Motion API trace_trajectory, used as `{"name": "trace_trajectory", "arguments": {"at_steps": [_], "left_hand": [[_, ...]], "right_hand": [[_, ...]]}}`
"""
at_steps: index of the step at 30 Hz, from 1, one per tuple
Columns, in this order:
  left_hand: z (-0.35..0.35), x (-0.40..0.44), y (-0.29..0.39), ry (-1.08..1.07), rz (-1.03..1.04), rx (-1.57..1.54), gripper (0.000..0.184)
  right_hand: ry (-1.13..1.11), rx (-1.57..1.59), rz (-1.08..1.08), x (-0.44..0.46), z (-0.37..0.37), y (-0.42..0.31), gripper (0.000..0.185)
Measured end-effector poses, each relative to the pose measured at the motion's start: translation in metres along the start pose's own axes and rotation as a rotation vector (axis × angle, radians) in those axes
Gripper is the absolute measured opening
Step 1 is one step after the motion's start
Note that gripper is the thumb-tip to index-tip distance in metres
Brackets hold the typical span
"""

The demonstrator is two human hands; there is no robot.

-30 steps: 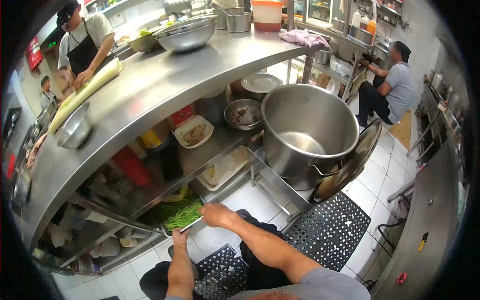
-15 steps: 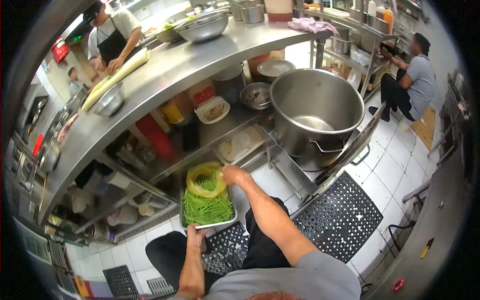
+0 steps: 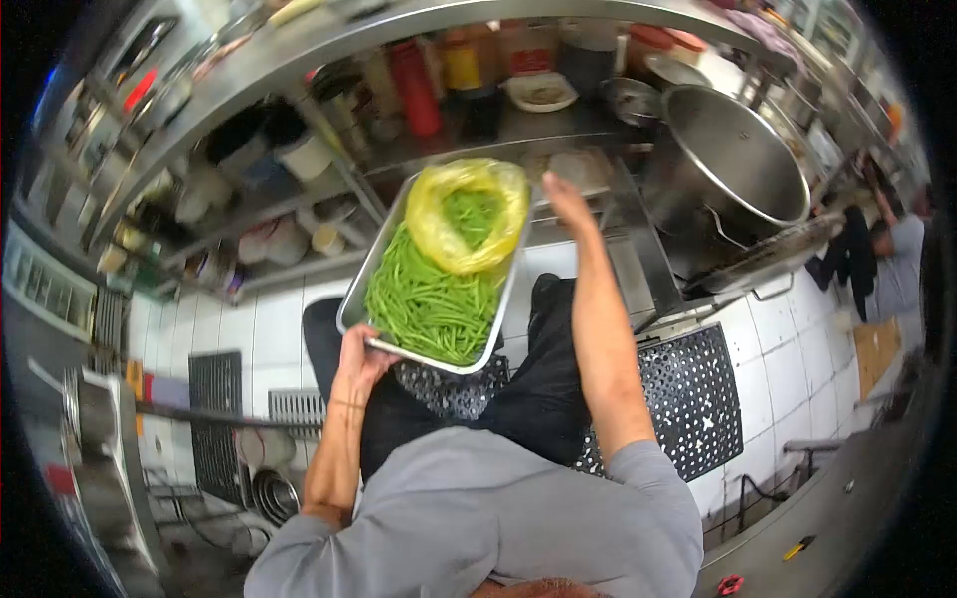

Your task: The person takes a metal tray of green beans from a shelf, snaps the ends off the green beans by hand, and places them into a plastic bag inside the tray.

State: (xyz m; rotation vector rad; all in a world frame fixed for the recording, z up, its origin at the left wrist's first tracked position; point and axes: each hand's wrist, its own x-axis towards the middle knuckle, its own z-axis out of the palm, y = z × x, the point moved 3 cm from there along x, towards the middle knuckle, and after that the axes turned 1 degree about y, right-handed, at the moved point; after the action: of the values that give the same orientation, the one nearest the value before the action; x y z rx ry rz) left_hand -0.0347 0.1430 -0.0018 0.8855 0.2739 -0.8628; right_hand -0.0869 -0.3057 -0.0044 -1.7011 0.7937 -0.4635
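A metal tray [image 3: 371, 261] full of long green beans [image 3: 434, 304] is held over my lap, tilted a little. On its far part lies a yellow plastic bag [image 3: 431, 214], its mouth open in a ring with more beans showing inside. My left hand [image 3: 361, 357] grips the tray's near left corner, thumb over the rim. Just right of the tray, my right hand [image 3: 568, 204] is apart from both bag and tray, fingers stretched out and slightly blurred, with nothing in it.
A large steel pot [image 3: 733, 159] stands at the right beside a lid [image 3: 768, 254]. Ahead, shelves under the steel counter [image 3: 478, 25] hold containers and a white dish [image 3: 541, 93]. A perforated black mat [image 3: 688, 399] covers floor tiles. Another person [image 3: 897, 259] is at far right.
The tray has come up and nearer to me in my left hand. My right hand has let go of the yellow bag and moved off to the right. My view has tipped down and turned left.
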Motion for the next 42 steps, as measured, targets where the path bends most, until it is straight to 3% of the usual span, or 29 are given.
{"name": "trace_trajectory", "arguments": {"at_steps": [1, 3, 6, 10, 13, 20, 23, 26, 32, 33, 37, 38, 39, 42], "left_hand": [[0.001, -0.01, 0.006, 0.008, -0.009, 0.023, 0.059], [-0.003, -0.023, 0.014, -0.014, -0.007, 0.083, 0.056], [0.0, -0.039, 0.027, -0.036, 0.045, 0.132, 0.047], [-0.022, -0.038, 0.055, 0.033, 0.129, 0.186, 0.03], [-0.026, -0.051, 0.077, 0.002, 0.172, 0.289, 0.023], [-0.01, -0.051, 0.086, 0.028, 0.079, 0.299, 0.04], [-0.014, -0.041, 0.086, 0.0, 0.063, 0.313, 0.046], [-0.014, -0.035, 0.086, 0.048, 0.07, 0.336, 0.043], [-0.01, -0.037, 0.09, 0.186, 0.112, 0.508, 0.043], [-0.02, -0.035, 0.096, 0.194, 0.117, 0.65, 0.044], [-0.017, -0.033, 0.097, 0.22, 0.2, 0.848, 0.047], [-0.055, -0.018, 0.11, 0.243, 0.199, 1.08, 0.05], [-0.042, -0.022, 0.112, 0.238, 0.199, 1.079, 0.05], [0.034, -0.061, 0.134, 0.365, 0.755, 1.647, 0.05]], "right_hand": [[0.001, 0.323, 0.174, -0.027, -0.004, -0.024, 0.077], [-0.216, 0.798, 0.16, -0.036, -0.002, -0.03, 0.073], [-0.42, 0.845, 0.06, -0.058, -0.007, -0.033, 0.066], [-0.476, 0.942, 0.049, -0.118, -0.021, -0.039, 0.051], [-0.438, 0.847, -0.027, -0.163, -0.025, -0.041, 0.048], [-0.246, 0.8, -0.14, -0.248, -0.025, -0.043, 0.05], [-0.196, 0.809, -0.119, -0.272, -0.027, -0.038, 0.055], [-0.201, 0.821, -0.075, -0.286, -0.03, -0.031, 0.074], [-0.22, 0.788, -0.038, -0.308, -0.039, -0.008, 0.081], [-0.242, 0.749, -0.052, -0.311, -0.041, -0.006, 0.081], [-0.275, 0.652, 0.047, -0.311, -0.058, 0.007, 0.071], [-0.238, 0.542, 0.041, -0.307, -0.063, 0.003, 0.051], [-0.234, 0.539, 0.038, -0.301, -0.064, -0.008, 0.051], [0.053, -0.211, -0.288, -0.285, -0.069, -0.075, 0.019]]}}
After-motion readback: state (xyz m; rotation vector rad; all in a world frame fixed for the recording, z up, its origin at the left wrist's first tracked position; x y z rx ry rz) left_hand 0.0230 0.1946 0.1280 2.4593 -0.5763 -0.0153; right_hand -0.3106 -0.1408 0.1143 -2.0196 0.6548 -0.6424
